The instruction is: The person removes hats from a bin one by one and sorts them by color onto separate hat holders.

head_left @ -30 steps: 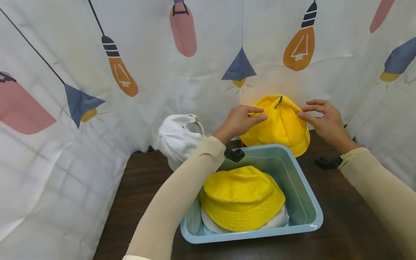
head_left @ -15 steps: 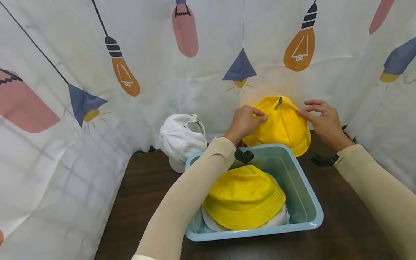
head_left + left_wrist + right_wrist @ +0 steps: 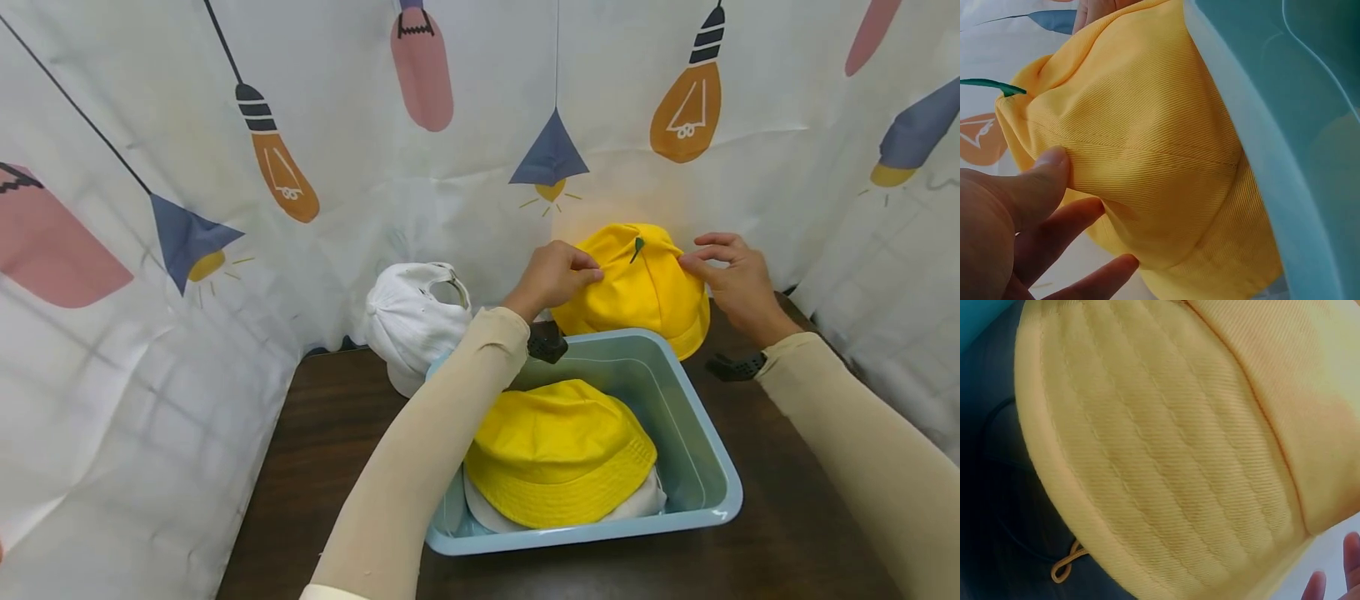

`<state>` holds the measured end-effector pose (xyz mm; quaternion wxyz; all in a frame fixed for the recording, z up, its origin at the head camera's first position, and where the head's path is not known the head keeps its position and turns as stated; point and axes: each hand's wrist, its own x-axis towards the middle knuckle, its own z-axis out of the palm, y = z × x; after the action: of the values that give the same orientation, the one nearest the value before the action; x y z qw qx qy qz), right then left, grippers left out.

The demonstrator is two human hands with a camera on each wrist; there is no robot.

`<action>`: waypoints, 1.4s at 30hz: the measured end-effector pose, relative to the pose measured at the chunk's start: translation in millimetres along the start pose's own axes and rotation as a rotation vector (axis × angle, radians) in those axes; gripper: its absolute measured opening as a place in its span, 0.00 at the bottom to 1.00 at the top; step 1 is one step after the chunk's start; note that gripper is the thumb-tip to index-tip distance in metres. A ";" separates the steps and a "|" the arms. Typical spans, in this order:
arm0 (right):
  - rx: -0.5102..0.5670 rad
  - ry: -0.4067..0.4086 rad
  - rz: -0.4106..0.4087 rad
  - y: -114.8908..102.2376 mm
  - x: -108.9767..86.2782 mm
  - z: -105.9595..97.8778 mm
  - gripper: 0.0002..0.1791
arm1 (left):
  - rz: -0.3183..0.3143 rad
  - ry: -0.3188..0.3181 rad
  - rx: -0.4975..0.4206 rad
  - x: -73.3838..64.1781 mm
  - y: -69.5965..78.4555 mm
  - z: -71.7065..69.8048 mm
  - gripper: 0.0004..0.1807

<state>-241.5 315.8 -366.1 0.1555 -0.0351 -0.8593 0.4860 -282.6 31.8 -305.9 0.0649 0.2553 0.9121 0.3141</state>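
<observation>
A yellow bucket hat with a small green leaf on its crown rests behind the basin, against the curtain. My left hand pinches its left side; in the left wrist view the thumb presses into the fabric, fingers on the far side. Across the crown, my right hand pinches the right side with thumb and index finger, its other fingers held off. The right wrist view shows the stitched brim large, with two fingertips past its edge. A second yellow bucket hat lies in the light blue basin.
Under the hat in the basin shows something whitish. Left of the basin a white cap stands against the curtain, partly behind my left sleeve. The dark wood table carries all of this.
My left fingers have closed from a gap onto the yellow hat's side. The right hand has moved slightly left against it, and the crown has dipped a little.
</observation>
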 end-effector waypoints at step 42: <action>-0.140 0.269 -0.267 -12.8 -51.1 10.0 0.19 | 0.088 -0.001 -0.013 -1.1 -1.9 -5.4 0.15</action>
<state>-194.8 290.1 -372.0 0.3291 0.0039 -0.8595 0.3911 -284.0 27.1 -302.8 0.0533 0.2950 0.8979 0.3225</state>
